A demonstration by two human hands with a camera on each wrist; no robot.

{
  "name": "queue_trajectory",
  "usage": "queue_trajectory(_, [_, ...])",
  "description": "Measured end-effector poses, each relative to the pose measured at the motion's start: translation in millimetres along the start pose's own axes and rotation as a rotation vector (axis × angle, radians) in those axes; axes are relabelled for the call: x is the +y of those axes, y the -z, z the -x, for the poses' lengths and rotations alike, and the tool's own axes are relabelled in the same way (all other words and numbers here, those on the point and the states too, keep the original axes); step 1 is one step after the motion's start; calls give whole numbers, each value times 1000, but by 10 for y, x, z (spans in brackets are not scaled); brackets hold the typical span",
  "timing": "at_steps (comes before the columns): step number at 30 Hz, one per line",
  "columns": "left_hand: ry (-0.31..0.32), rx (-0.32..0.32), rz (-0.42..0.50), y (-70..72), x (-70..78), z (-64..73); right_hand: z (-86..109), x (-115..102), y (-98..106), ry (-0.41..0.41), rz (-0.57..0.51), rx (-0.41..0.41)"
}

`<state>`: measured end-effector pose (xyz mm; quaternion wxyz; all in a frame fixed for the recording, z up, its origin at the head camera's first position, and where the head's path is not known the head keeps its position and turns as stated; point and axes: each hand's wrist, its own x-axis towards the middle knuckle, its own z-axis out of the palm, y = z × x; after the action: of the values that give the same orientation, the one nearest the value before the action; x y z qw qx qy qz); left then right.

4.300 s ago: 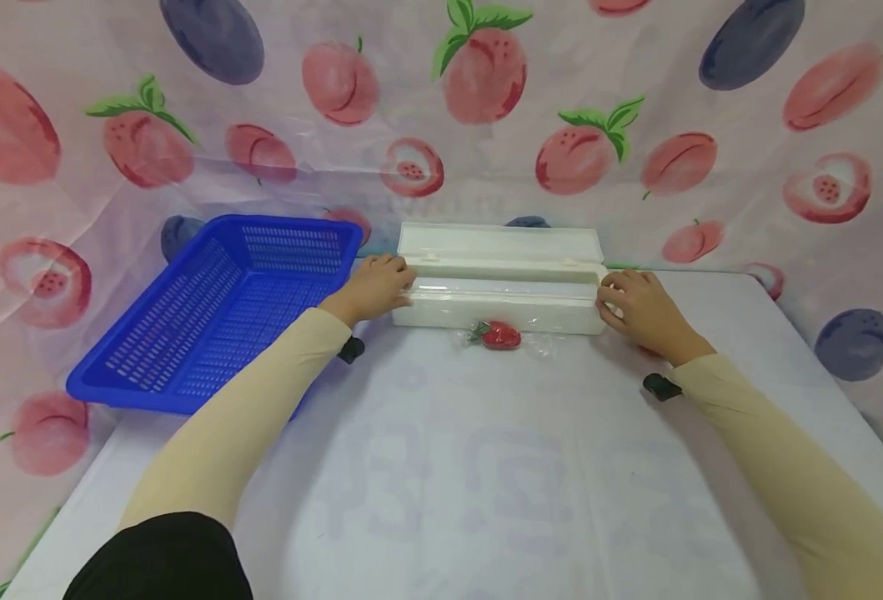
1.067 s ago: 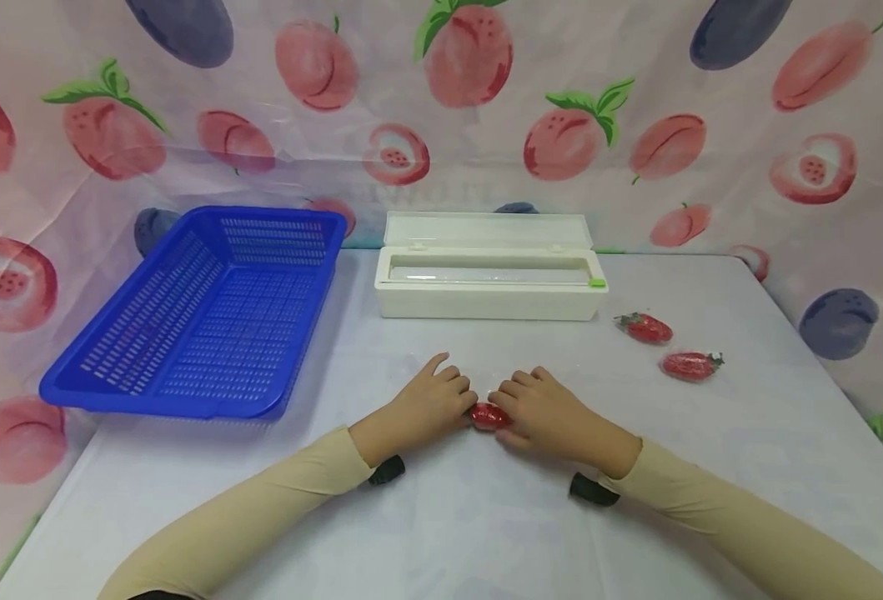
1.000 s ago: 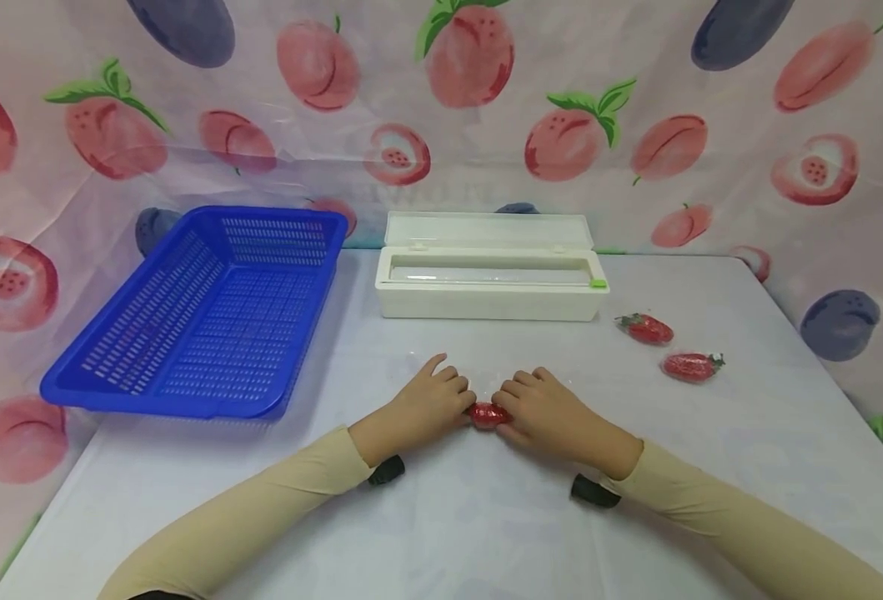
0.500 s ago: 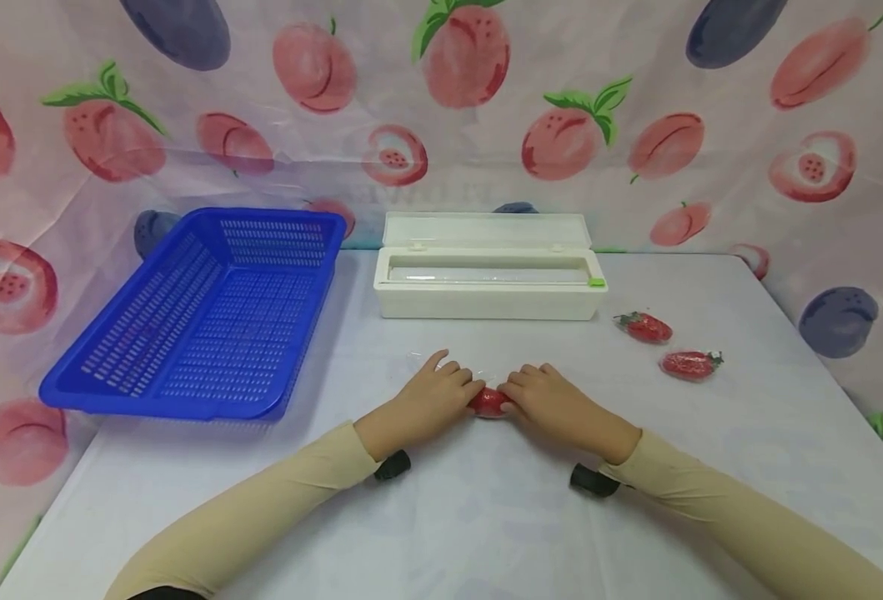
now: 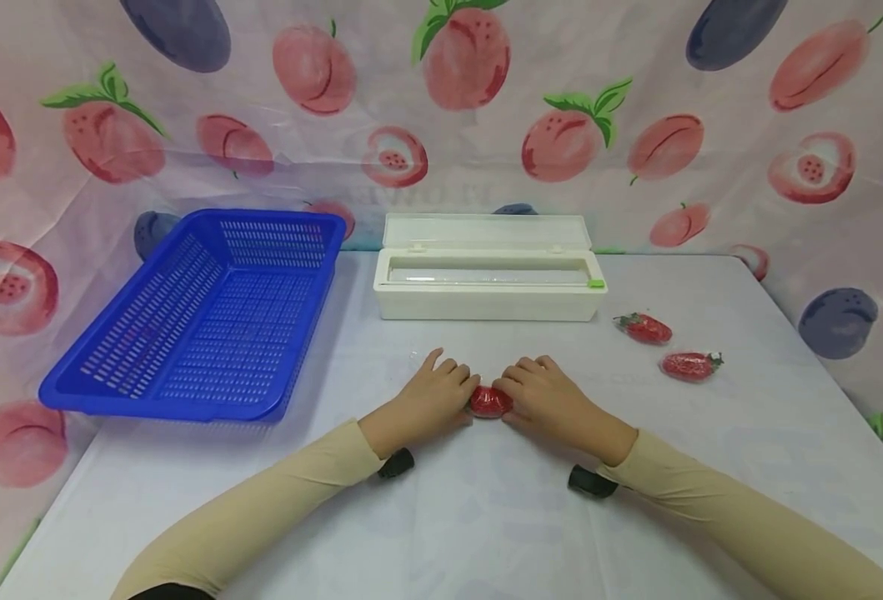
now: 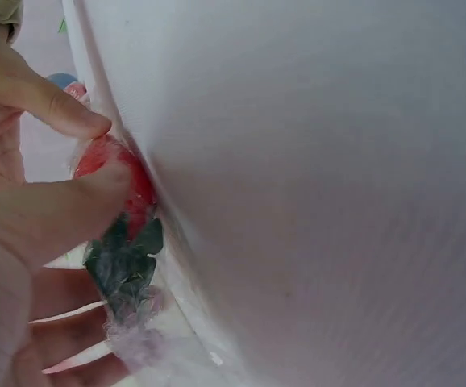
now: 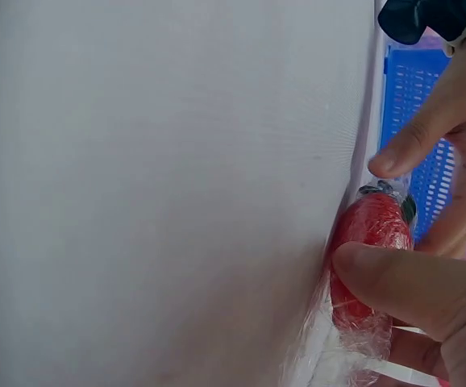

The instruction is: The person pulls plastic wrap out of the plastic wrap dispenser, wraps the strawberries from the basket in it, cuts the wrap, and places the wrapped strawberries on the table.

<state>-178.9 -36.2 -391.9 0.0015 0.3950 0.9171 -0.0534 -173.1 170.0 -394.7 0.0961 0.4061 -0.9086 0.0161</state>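
A red strawberry (image 5: 490, 402) with green leaves is wrapped in clear cling film (image 7: 362, 343) and lies at mid-table. My left hand (image 5: 432, 403) pinches its leafy end; the left wrist view shows the thumb across the red flesh and the leaves (image 6: 124, 266) under crinkled film. From the other side my right hand (image 5: 549, 408) holds the strawberry, its thumb (image 7: 370, 270) pressed on the wrapped fruit and its fingers curled behind. In the head view the fingers partly cover both ends of the fruit.
A white cling film dispenser (image 5: 489, 305) stands behind the hands, lid raised, with a green slider (image 5: 596, 284) at its right. To the right lie two wrapped strawberries (image 5: 645, 327). A blue plastic basket (image 5: 186, 405) sits at the left. Fruit-patterned cloth (image 5: 479, 167) hangs behind.
My hands have left the dispenser and come nearer to me, onto the strawberry, which has moved forward from the dispenser's front. Over the last second it has rolled slightly away from me between my fingers.
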Motion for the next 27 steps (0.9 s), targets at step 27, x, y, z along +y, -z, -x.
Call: queue_trajectory(27, [34,109,-26,-15,-23,-36,-37,13,12,-11,31,9])
